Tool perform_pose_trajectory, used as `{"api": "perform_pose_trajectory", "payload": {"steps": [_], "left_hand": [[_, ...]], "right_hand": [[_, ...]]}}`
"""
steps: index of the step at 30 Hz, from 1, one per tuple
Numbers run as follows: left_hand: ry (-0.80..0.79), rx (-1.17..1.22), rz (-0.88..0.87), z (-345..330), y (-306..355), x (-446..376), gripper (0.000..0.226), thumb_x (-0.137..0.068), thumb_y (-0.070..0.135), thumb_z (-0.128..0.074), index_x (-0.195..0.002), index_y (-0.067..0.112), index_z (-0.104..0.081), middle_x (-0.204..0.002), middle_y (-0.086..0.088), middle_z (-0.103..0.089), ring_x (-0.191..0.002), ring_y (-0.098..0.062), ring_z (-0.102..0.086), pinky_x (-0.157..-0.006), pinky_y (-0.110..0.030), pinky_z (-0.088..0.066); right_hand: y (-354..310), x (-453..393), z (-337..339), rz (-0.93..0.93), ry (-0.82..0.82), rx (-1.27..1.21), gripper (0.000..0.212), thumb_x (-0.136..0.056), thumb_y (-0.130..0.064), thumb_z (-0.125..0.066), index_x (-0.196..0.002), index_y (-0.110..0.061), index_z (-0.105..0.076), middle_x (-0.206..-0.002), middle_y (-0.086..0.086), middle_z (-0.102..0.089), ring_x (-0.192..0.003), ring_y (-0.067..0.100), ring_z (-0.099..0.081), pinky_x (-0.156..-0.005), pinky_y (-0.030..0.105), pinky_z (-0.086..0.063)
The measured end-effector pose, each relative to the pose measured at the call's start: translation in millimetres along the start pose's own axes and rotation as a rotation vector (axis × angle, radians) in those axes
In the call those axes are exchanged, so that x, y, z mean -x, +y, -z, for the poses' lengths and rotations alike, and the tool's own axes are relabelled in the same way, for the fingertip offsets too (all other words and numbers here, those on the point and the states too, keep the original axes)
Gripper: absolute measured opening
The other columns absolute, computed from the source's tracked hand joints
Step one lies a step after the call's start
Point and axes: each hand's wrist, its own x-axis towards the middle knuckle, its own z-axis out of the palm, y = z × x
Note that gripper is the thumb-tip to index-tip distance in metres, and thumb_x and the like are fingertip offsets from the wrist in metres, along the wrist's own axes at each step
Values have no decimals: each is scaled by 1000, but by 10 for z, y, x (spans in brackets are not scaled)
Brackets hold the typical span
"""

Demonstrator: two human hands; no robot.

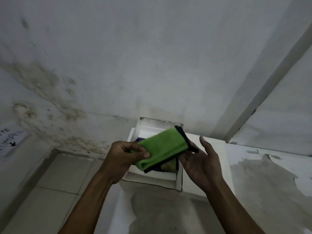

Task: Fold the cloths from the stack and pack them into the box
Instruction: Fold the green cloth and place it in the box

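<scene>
The head view, the only one, looks down over both forearms at a white box point(179, 181) standing open on a worn white ledge point(253, 174) against a stained wall point(118, 65).

Directly above the box, a folded green cloth point(162, 147) with a dark edge binding is held level. The left hand point(125, 157) pinches the cloth's left end, thumb on top and fingers curled beneath. The right hand point(200, 159) is just right of the box's middle, palm up and fingers spread, cupping the cloth's right end from below; its fingers look relaxed rather than clamped, so it supports more than it holds.

Inside the box, under the held cloth, another green cloth and a strip of something purple show, so packing seems already under way. The stack named in the task is not in sight. Left of the box, a paper notice point(10, 141) is stuck low on the wall.

The step in hand looks like lowering the folded cloth into the box. To do it well, the person should keep the fold closed with the left pinch, line the long edges up with the box walls, lower it flat onto the cloths below, and slide the right palm out last so the layers do not spring open.
</scene>
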Motion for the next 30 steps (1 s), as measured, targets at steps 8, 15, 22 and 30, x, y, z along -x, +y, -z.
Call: {"api": "perform_pose_trajectory", "payload": {"steps": [8,15,22,30], "left_hand": [[115,-68,-85,-67,10,-413,25,-51,19,-87,-69,7,-74,-73,-10,-72,-78,-26,-69,-70,-33,-58],[130,-371,-111,78,-188,-578,9,-74,11,-78,-83,11,-76,-93,-6,-71,-90,-17,-68,-73,-19,-55],[498,-570,-76,383,-624,-759,20,-82,28,-71,-100,20,-67,-107,-1,-63,-103,-13,-55,-87,-29,-48],[448,-702,-38,357,-1052,-794,38,-92,35,-54,-119,8,-55,-107,-10,-62,-98,-25,-58,-81,-34,-48]], "right_hand": [[326,-569,-315,-78,-108,87,78,-62,-31,-85,-128,-5,-54,-128,20,-59,-114,33,-61,-82,43,-56],[501,-1117,-63,-175,208,115,42,-89,-9,-56,-130,-3,-51,-129,22,-58,-118,37,-56,-88,47,-54],[639,-1372,112,-163,494,-116,41,-92,-8,-46,-133,-3,-44,-134,23,-51,-121,39,-50,-101,53,-42],[1029,-1727,83,-233,745,17,43,-93,3,-46,-135,-3,-41,-134,24,-47,-122,42,-47,-101,56,-41]]}}
